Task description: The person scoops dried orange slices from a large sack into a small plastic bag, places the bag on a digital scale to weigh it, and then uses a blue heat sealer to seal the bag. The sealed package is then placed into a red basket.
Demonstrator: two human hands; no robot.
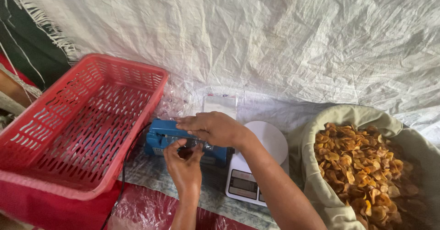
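Both hands work the blue plastic heat sealer (183, 143): right hand (213, 128) presses its bar flat, left hand (184, 166) pinches a clear plastic pouch (195, 146) (probably light, slippery; best held at the edge).

My head view is evenly lit by soft, diffuse daylight coming through the white woven sheet (275, 37) at the far side. No hard shadows; only faint shade under the red basket (82, 124) and beneath my forearms. Mild glare on the white scale (256, 166) platform. Focus is slightly soft overall. Wide-angle stretching shows at left and right edges.
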